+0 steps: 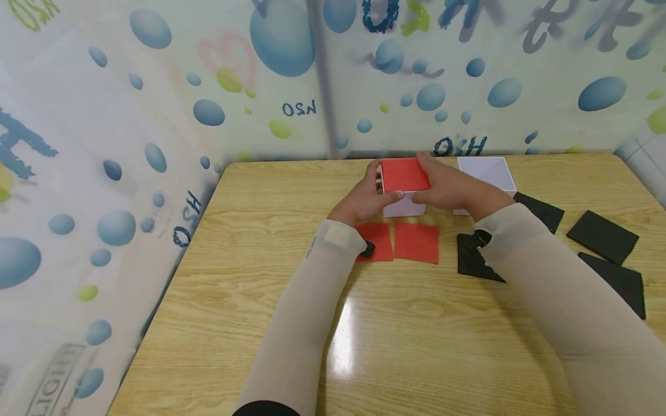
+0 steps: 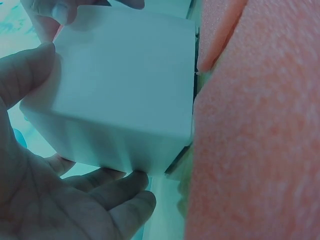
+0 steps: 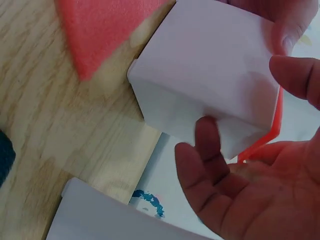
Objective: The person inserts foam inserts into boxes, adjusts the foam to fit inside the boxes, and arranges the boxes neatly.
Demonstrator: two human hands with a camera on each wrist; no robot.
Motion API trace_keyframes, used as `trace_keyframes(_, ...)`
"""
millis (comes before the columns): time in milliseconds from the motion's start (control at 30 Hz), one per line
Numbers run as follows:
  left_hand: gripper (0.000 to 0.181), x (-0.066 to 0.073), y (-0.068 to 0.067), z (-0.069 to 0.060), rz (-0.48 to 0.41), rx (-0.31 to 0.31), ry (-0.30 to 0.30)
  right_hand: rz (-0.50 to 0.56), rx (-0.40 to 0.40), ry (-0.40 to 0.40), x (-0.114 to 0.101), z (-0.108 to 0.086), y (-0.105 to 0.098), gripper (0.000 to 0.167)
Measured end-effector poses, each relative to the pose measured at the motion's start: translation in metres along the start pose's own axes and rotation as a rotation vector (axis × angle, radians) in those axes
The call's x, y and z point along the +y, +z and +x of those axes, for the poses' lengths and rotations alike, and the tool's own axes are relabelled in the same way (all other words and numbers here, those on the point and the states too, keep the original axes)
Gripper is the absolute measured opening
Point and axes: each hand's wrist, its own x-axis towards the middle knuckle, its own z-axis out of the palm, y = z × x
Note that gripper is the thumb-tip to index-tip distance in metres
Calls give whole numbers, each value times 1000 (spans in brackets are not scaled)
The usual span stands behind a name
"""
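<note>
A white box [image 1: 404, 207] stands near the far edge of the table, with a red foam square [image 1: 404, 174] at its top opening. My left hand [image 1: 361, 199] holds the box from the left, thumb on the front face and fingers along the side. From the other side my right hand [image 1: 450, 186] grips it, its thumb also at the front. In the right wrist view, fingers [image 3: 207, 145] bend by the box's side wall. Two more red foam squares [image 1: 416, 242] lie flat on the table in front of the box.
Another white box [image 1: 486, 172] stands to the right, partly behind my right forearm. Several black foam squares [image 1: 603, 236] lie around that forearm on the wooden table [image 1: 250, 277]. A patterned wall covering [image 1: 291, 127] rises behind the far edge and on the left.
</note>
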Motion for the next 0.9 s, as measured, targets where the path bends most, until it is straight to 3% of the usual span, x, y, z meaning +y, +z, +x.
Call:
trace_keyframes(367, 93, -3, 0, 0, -1, 3, 4, 6, 53, 0, -1, -6, 14, 110)
trace_keyframes(667, 94, -2, 1, 2, 11, 4, 13, -98, 116, 15, -4, -15, 23, 106)
trace_keyframes(900, 95, -2, -1, 2, 13, 1, 23, -226, 88, -44, -8, -19, 29, 101)
